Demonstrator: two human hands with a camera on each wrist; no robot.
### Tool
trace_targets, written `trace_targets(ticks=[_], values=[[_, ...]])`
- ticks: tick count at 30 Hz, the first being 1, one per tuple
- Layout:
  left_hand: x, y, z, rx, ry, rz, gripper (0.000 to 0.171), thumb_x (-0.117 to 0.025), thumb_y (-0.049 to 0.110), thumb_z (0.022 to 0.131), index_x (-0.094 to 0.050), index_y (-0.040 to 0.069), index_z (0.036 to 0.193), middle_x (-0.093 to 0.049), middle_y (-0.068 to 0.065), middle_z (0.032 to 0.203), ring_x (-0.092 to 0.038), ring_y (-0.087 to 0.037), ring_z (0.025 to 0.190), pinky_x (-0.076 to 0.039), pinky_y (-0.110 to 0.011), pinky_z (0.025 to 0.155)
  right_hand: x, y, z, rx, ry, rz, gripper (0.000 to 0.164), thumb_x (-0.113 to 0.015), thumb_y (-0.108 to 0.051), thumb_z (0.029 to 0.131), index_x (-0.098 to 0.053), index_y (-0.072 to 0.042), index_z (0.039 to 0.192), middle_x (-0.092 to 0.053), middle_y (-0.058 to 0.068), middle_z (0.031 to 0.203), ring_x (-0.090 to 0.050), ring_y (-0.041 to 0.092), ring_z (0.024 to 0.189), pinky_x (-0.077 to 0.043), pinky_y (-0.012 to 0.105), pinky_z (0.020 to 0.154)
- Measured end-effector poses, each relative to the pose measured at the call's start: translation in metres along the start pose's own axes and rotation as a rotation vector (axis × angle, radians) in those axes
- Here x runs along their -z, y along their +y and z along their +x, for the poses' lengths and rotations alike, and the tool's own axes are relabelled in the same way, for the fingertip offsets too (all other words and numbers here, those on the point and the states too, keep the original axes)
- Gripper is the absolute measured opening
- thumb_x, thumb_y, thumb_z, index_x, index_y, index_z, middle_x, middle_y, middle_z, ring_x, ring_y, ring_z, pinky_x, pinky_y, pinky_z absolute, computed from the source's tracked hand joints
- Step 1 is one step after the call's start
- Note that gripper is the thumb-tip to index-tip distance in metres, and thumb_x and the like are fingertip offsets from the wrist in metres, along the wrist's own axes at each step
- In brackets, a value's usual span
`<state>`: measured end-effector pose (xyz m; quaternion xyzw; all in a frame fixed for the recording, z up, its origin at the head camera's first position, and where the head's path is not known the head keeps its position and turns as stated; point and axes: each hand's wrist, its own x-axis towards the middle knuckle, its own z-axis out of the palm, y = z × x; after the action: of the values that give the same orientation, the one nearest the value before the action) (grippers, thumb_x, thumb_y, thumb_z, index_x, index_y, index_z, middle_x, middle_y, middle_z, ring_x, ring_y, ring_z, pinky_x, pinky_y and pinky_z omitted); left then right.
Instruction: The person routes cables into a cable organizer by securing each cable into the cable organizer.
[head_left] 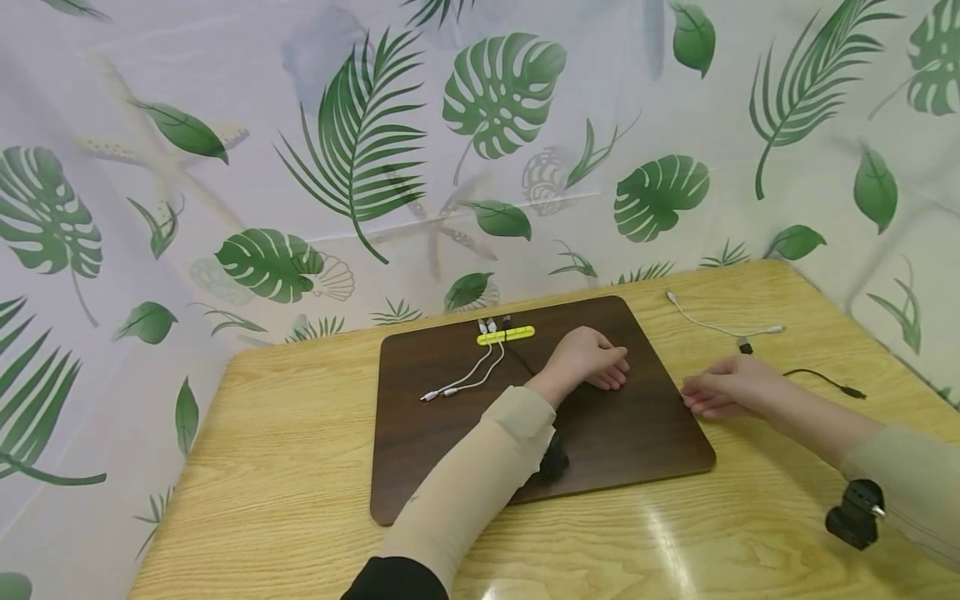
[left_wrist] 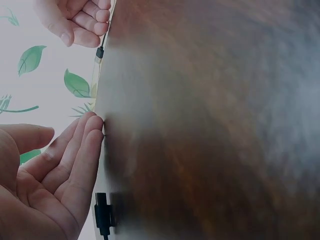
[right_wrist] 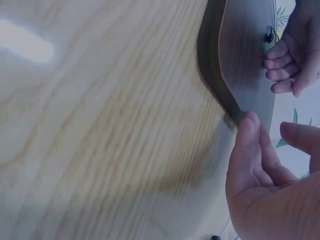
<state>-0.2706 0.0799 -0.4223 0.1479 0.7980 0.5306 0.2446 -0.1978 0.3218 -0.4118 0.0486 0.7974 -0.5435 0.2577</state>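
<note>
My left hand (head_left: 588, 357) rests on the dark brown board (head_left: 450, 450) with its fingers loosely extended and nothing in them; its fingertips meet the surface in the left wrist view. Beside its palm lies a black cable plug (left_wrist: 102, 212). At the board's right edge is my right hand (head_left: 727, 387), fingers nearly straight and fingertips right at the edge. A black cable (head_left: 825, 379) lies just beyond that hand, partly hidden by it. On the board's far part, a yellow cable holder (head_left: 527, 332) carries two white cables (head_left: 480, 367) and a black one (head_left: 517, 357).
A white cable (head_left: 712, 323) lies on the wooden table (head_left: 277, 450) right of the board. The table meets a leaf-patterned wall covering (head_left: 540, 225) at the back. A black wrist camera (head_left: 855, 512) hangs from the right sleeve.
</note>
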Motion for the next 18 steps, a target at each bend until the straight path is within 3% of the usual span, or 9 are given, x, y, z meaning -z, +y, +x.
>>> trace_targets(ticks=[6,18], values=[[-0.004,0.002,0.002,0.013,0.007,-0.007,0.033,-0.062,0.015,0.109,-0.080,-0.011,0.098,-0.079,-0.028,0.096,-0.079,-0.039,0.088,-0.065,-0.029,0.064,0.005,0.004,-0.004,0.003,0.000,0.001,0.042,-0.050,-0.011,0.111,-0.058,0.027,0.126,-0.078,-0.003,0.086,-0.075,0.003,0.076,-0.064,0.020,0.073],[-0.014,0.010,0.002,0.012,-0.002,0.012,0.032,-0.062,0.014,0.109,-0.079,-0.012,0.099,-0.079,-0.028,0.096,-0.079,-0.040,0.090,-0.064,-0.028,0.062,0.016,0.013,-0.009,-0.016,0.007,0.031,0.034,-0.052,-0.012,0.111,-0.067,0.017,0.119,-0.079,-0.002,0.088,-0.076,0.004,0.077,-0.065,0.021,0.074]])
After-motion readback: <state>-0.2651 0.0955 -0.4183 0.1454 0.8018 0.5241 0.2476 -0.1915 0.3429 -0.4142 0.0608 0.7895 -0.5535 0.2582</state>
